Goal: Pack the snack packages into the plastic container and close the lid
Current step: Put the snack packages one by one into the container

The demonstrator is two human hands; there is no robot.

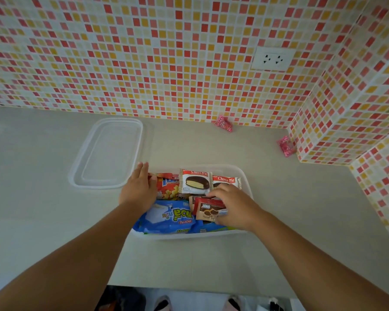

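Note:
A clear plastic container (pixel 245 176) stands open on the counter and holds several snack packages. Two Choco Pie packs (pixel 194 181) lie along its far side, an orange snack bag (pixel 167 187) at the left, a large blue bag (pixel 169 217) at the front. My right hand (pixel 231 207) grips a small red-brown biscuit pack (pixel 208 211) over the container's right part. My left hand (pixel 139 188) rests flat on the container's left edge, fingers extended against the orange bag. The clear lid (pixel 108 153) lies flat on the counter, behind and left of the container.
Two small pink packets lie on the counter near the wall: one (pixel 224 123) at the back, another (pixel 286 146) in the right corner. The mosaic-tiled wall carries a white socket (pixel 272 59). A tiled column juts out at right. The counter's front edge (pixel 189 286) runs below my arms.

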